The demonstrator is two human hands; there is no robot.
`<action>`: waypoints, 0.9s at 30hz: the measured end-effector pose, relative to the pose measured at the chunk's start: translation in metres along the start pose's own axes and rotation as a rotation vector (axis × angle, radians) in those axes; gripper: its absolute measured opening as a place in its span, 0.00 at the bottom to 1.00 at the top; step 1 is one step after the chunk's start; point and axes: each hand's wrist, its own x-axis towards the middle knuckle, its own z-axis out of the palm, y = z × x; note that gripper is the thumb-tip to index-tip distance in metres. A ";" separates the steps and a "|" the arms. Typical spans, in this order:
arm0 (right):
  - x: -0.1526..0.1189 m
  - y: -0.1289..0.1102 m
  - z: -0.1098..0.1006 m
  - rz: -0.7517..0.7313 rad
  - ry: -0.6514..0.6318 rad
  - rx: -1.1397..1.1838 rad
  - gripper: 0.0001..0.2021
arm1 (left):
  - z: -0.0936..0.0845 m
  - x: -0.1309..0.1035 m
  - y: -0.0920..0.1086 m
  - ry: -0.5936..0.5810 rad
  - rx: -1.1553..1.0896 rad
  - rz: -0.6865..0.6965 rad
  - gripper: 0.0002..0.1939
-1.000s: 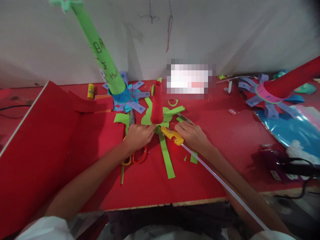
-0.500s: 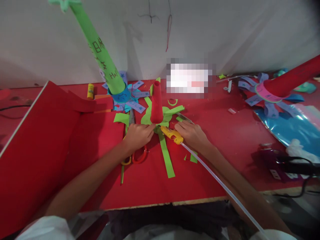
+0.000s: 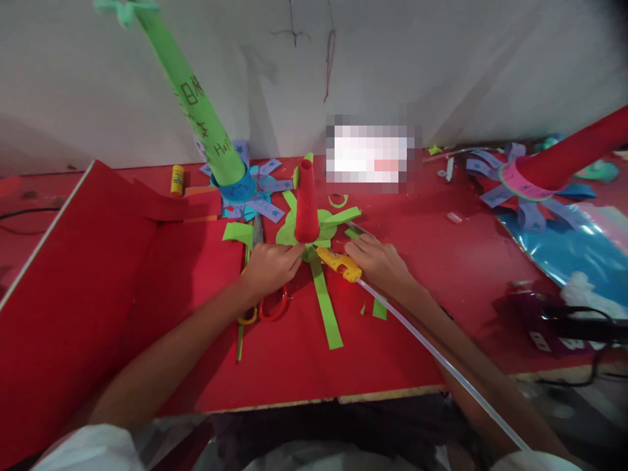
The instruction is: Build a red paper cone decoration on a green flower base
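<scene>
A red paper tube (image 3: pixel 307 203) stands upright on a lime-green flower-shaped paper (image 3: pixel 328 226) with strips reaching out from it. My left hand (image 3: pixel 273 267) is closed, its fingertips pinched at the front edge of the green paper by the tube's foot. My right hand (image 3: pixel 381 263) is wrapped round a small yellow glue gun (image 3: pixel 338 263). The gun's tip points at the tube's base, close to my left fingertips. A long clear glue stick (image 3: pixel 441 360) trails from its back end towards me. Scissors (image 3: pixel 275 306) with red and yellow handles lie partly under my left hand.
A tall green paper tube (image 3: pixel 196 104) with writing stands at the back left by a yellow glue stick tube (image 3: pixel 177 180). A red folded board (image 3: pixel 69 294) rises at left. On the right are another red tube (image 3: pixel 583 150), blue plastic film (image 3: pixel 569 255) and a purple box (image 3: pixel 534 320).
My right hand has shifted very slightly to the right with the glue gun. My left hand and the red tube stay in nearly the same place.
</scene>
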 end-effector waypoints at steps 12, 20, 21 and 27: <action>-0.002 0.001 0.000 0.034 -0.037 0.041 0.09 | -0.016 0.012 0.002 -0.016 -0.186 0.467 0.13; -0.001 0.002 -0.002 0.027 -0.035 0.103 0.11 | -0.013 0.010 0.000 -0.175 -0.192 0.486 0.18; -0.002 0.002 -0.002 0.024 -0.042 0.110 0.11 | -0.013 0.011 0.000 -0.177 -0.200 0.487 0.18; -0.003 0.005 -0.003 -0.011 -0.047 0.138 0.11 | -0.012 0.012 0.000 -0.164 -0.239 0.494 0.17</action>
